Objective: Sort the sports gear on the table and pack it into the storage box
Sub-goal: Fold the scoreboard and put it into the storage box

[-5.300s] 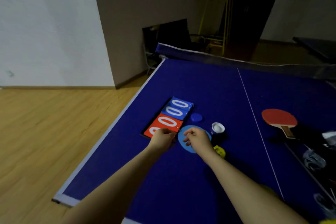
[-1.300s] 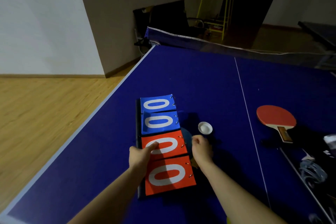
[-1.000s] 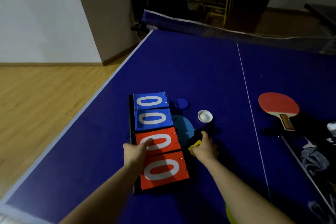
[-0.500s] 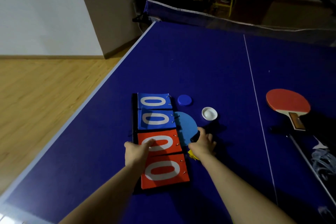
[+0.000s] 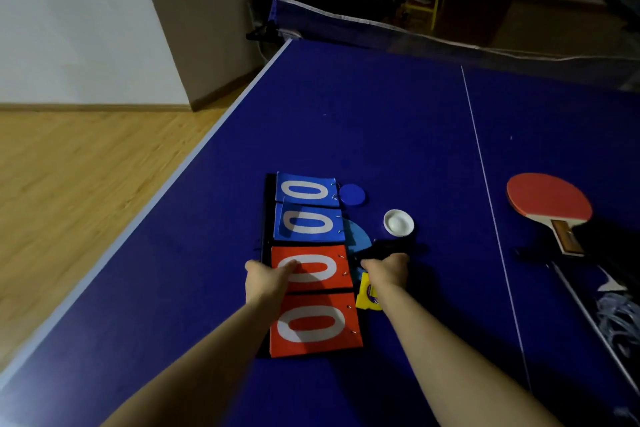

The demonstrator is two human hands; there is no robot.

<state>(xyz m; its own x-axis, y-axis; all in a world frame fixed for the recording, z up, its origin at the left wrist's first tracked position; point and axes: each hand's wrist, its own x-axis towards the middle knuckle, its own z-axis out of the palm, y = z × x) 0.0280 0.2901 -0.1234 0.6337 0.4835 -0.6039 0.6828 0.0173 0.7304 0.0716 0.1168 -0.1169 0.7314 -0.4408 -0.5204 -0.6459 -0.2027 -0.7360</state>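
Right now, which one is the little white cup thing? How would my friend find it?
Find the flip scoreboard lying on the blue table. Just right of its blue cards sits the small white cup. It is the only white, bowl-shaped piece; the neighbouring discs are flat and blue.

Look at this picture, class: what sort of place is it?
Probably an indoor table tennis room: a blue table with a net, a red paddle and a flip scoreboard lying on it.

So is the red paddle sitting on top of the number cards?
No, the red paddle lies far right of the number cards, with bare table between them.
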